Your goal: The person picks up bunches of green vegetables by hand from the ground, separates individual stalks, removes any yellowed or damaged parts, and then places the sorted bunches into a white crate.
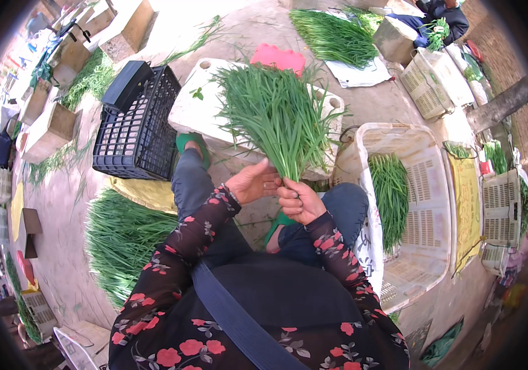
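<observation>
A bunch of long flat green leaves, likely garlic chives [275, 111], lies fanned over a white foam board [190, 104] before me, its stem ends towards me. My right hand [300, 201] is closed around the gathered stems. Just left of the stems is my left hand [254, 181], its fingers apart and palm turned towards them; whether its fingertips touch the stems I cannot tell. A pink scalloped plastic piece [278, 58] shows at the far edge of the board. More green leaves [127, 240] are heaped on the ground at my left.
At left stands a dark plastic crate [136, 129] with a black box [126, 85] on it. A large white plastic basket [430, 199] at right holds a green bundle [387, 199]. Another leaf pile [333, 37] lies beyond the board. A person [451, 23] sits at the far right holding greens.
</observation>
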Demonstrator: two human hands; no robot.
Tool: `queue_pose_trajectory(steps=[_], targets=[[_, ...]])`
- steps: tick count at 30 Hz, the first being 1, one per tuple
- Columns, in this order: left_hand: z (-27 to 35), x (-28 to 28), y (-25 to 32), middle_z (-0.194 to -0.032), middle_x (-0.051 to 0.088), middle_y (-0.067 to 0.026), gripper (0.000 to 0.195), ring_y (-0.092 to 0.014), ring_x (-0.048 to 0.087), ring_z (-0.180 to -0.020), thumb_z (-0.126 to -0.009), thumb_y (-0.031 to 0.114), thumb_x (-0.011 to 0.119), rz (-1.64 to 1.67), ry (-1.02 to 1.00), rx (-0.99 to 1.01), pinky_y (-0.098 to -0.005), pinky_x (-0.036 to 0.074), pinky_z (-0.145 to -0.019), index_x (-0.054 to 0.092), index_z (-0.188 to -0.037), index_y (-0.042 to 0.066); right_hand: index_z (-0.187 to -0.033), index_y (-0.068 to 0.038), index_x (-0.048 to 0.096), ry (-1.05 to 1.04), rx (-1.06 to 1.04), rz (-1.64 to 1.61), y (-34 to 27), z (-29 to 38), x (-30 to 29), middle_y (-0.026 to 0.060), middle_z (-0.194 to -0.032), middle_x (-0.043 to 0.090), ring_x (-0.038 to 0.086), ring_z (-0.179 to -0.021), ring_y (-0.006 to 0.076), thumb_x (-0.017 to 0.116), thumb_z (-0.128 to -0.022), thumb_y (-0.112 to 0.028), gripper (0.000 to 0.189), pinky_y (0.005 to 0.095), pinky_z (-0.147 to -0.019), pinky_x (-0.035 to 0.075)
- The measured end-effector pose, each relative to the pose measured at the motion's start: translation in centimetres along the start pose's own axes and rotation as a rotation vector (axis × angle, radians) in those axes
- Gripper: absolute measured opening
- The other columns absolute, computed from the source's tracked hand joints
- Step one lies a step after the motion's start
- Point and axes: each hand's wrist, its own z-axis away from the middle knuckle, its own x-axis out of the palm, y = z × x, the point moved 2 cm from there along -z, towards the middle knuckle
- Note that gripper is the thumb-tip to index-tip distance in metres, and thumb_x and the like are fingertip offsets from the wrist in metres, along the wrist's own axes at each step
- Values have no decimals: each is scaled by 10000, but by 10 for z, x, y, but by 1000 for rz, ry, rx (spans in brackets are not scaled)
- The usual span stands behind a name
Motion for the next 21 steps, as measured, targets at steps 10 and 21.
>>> queue_pose_trajectory(steps=[10,21], targets=[[-9,16,28,-1311,502,-148,581,-298,519,-1177,-883,242,614,32,-99,238,-441,435,-985,385,-1386,63,-1254,-41,477,141,-22,446,43,4,1,-1,-877,560,568,-712,102,562,-953,-259,382,273,-624,513],[-13,7,22,-1425,376,-224,578,-364,395,-1310,-879,125,606,-34,-133,280,-497,321,-1092,358,-1398,73,-1115,15,574,422,-585,1291,-1,7,14,80,-958,651,596,-826,111,663,-879,-274,383,285,-721,487]])
